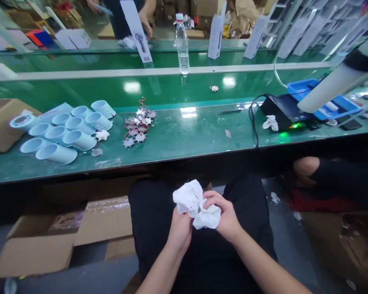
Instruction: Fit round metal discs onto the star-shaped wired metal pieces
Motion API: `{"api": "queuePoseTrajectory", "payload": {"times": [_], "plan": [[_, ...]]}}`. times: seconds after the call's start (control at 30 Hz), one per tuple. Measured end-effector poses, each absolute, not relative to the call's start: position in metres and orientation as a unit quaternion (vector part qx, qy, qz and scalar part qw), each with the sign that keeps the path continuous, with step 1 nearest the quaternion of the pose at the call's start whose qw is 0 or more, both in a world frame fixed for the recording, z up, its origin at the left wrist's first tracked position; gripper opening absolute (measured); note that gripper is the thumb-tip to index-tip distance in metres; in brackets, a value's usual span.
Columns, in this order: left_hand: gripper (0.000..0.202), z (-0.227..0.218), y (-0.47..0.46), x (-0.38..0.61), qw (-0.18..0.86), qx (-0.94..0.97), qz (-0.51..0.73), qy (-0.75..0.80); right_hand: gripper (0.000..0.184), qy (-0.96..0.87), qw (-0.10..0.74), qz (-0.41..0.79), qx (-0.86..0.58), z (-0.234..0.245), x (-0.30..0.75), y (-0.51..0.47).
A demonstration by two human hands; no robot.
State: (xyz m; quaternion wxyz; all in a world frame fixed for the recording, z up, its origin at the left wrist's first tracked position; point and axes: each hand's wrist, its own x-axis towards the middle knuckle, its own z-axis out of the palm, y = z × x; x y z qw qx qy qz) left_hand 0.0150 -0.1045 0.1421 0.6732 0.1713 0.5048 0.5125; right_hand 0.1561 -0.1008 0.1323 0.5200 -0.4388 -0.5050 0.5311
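- Your right grip pinches a crumpled white tissue, the fingers curled over its right-hand part.
- Your left grip lies beneath the left part of the same tissue; its fingertips are covered, so you cannot tell how tightly they close.
- Tissue: positioned over your lap, before the near edge of the green bench. Just under it, beside your left grip, shows a small orange piece, mostly hidden.
- Bench, left: you see pale blue cups grouped close together near a cardboard box.
- Bench, centre-left: metal discs with red wires form a loose heap, apart from the cups.
- Bench, right: you see a black box with a lit green lamp; a white scrap rests against its front, and a blue tray sits behind.
- Far side: facing you are an upright water bottle, partly filled, and a tall white carton; a co-worker's hand shows just beside this carton.
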Motion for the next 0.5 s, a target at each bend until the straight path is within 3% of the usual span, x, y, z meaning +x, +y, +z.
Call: {"api": "queuePoseTrajectory", "payload": {"times": [0.23,0.5], "plan": [[0.038,0.126,-0.106,-0.012,0.622,0.31,0.519,0.498,0.02,-0.428,0.559,0.552,-0.447,0.125,0.161,-0.097],[0.047,0.145,-0.104,-0.008,0.666,0.244,0.541,0.452,0.016,-0.504,0.527,0.507,-0.459,0.134,0.164,-0.099]]}}
